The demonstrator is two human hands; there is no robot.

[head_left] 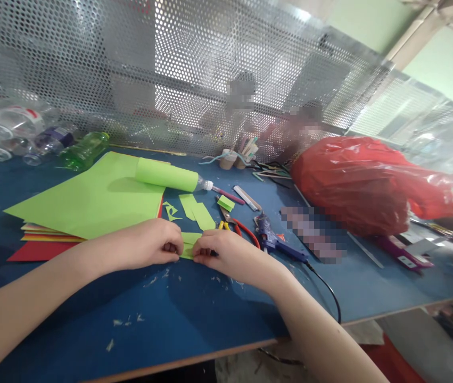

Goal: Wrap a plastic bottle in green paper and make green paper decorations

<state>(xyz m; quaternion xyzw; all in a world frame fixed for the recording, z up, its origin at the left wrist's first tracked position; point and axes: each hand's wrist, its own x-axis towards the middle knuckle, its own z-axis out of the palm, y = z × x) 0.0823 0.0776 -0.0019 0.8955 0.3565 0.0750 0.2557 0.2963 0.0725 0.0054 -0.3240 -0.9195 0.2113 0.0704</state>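
A small green paper piece point(187, 247) lies low on the blue table between my hands. My left hand point(158, 244) pinches its left side, fingers curled. My right hand point(220, 252) grips its right side the same way. Just beyond are two green paper strips point(203, 216), curly green scraps point(171, 211) and a small folded green piece point(225, 202). Pliers with red handles point(246, 230) lie beside my right hand, and a blue glue gun point(280, 242) is further right. Behind my left hand a bottle wrapped in green paper point(166, 174) rests on stacked coloured sheets point(90, 197).
Plastic bottles point(84, 150) stand or lie at the back left. Two small cups with sticks point(228, 158) are at the back, before a perforated metal screen point(194, 64). A large red bag point(354, 181) fills the right. The glue gun's cable point(332, 292) crosses the front edge.
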